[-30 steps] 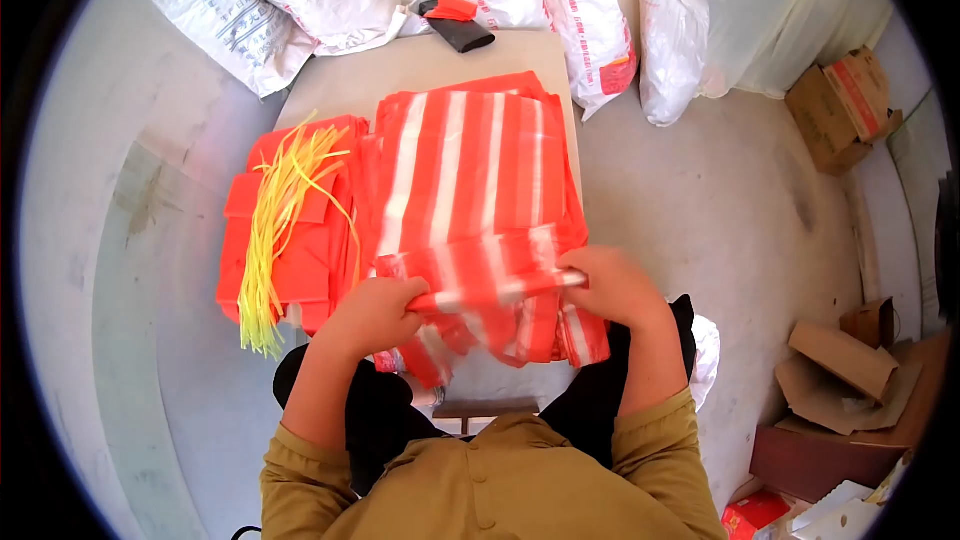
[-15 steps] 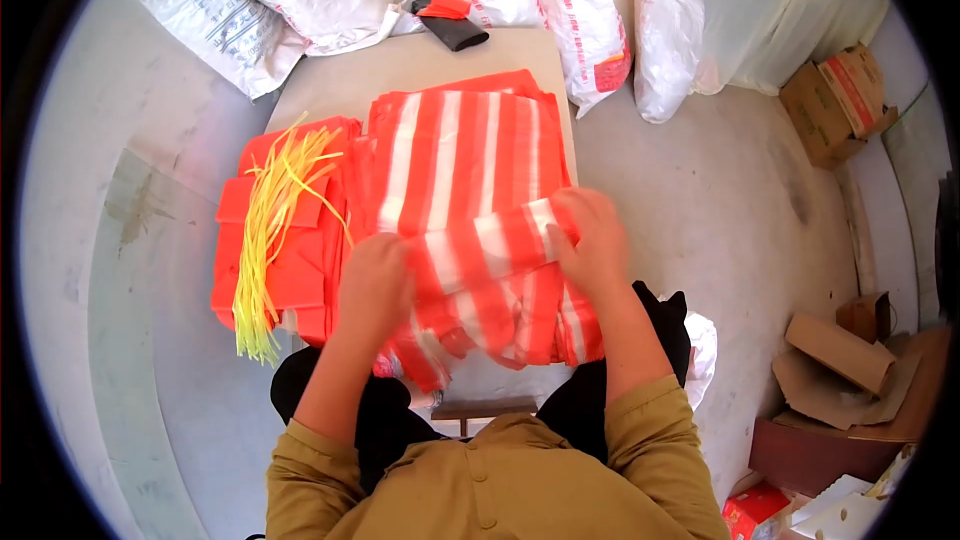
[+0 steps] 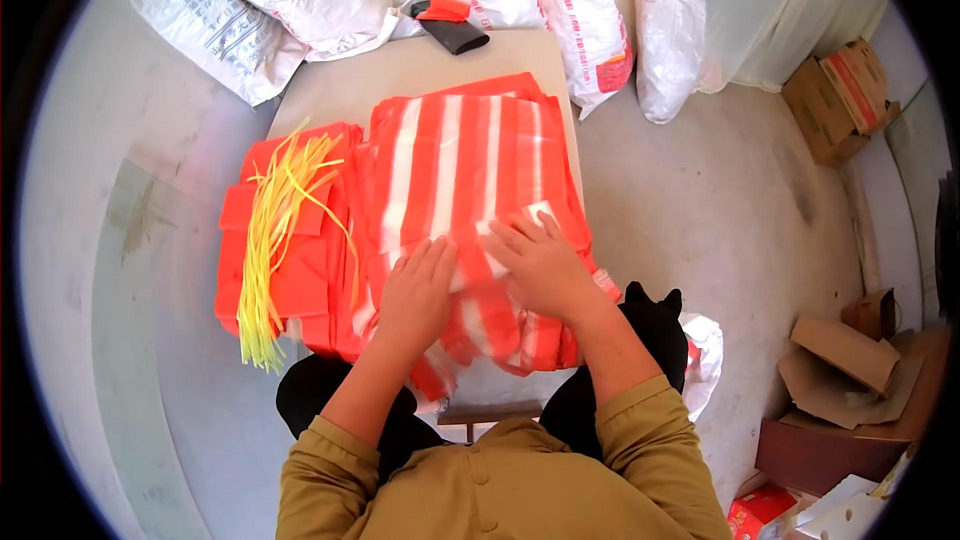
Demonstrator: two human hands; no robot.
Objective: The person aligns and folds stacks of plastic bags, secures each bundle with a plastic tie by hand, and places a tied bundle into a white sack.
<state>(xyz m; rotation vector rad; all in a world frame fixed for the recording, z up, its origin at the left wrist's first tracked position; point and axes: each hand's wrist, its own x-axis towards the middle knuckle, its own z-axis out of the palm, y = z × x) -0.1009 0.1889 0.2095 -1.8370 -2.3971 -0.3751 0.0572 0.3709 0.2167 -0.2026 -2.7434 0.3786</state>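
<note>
A stack of red-and-white striped plastic sheets, likely bags (image 3: 470, 160), lies on the table in front of me. My left hand (image 3: 420, 285) rests flat on the near part, fingers stretched forward. On the right of the same striped plastic, my right hand (image 3: 540, 262) lies palm down with its fingers spread. Crumpled plastic hangs over the near edge between my forearms. To the left sits a folded pile of plain red plastic (image 3: 300, 285), topped by a bundle of yellow strips (image 3: 275, 250).
The beige table top (image 3: 345, 80) shows at the far side, with a black-and-red item (image 3: 455, 28) on it. Stuffed white sacks (image 3: 585, 25) stand behind. Cardboard boxes (image 3: 840, 100) are on the floor to the right, with opened cartons (image 3: 850, 370) nearer me.
Both hands have let go of the turned-over near edge and now lie flat on the plastic. They have moved closer together; the folded band is flattened.
</note>
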